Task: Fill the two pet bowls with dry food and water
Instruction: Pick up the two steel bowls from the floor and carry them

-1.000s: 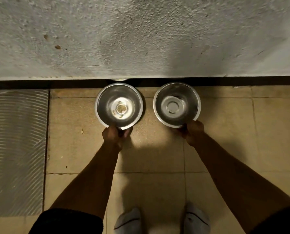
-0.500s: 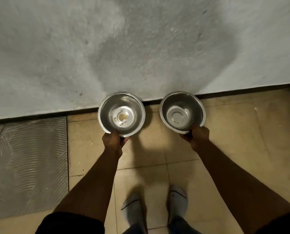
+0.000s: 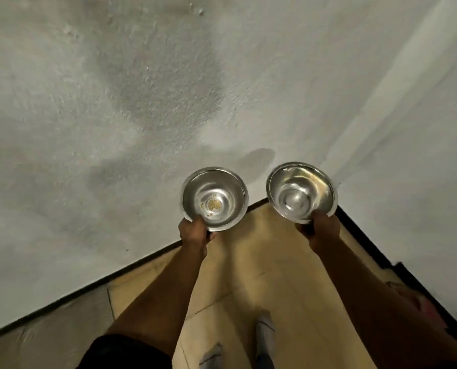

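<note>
left hand [image 3: 194, 231] and right hand [image 3: 324, 228] each clamped on a steel bowl rim (left bowl [image 3: 216, 193], right bowl [image 3: 306, 186]), wall corner [image 3: 328, 166] close ahead

Lifted off the tiled floor [image 3: 275, 262] and now carried in the air at arm's length: left steel bowl [image 3: 215, 199] and right steel bowl [image 3: 302, 193], both seen before resting on the tiles against the wall [image 3: 115, 115]. Raised with them, left hand [image 3: 194, 231] and right hand [image 3: 323, 227], each gripping a near rim. Turned to the right as well, so that a room corner [image 3: 326, 166] and a second wall [image 3: 413, 155] have come into sight behind the bowls. Shifted toward the lower left corner, the grey ribbed mat [image 3: 49, 328]. Blurred now, the socked feet [image 3: 264, 339]. Tilted slightly toward the wearer, both bowls.
</note>
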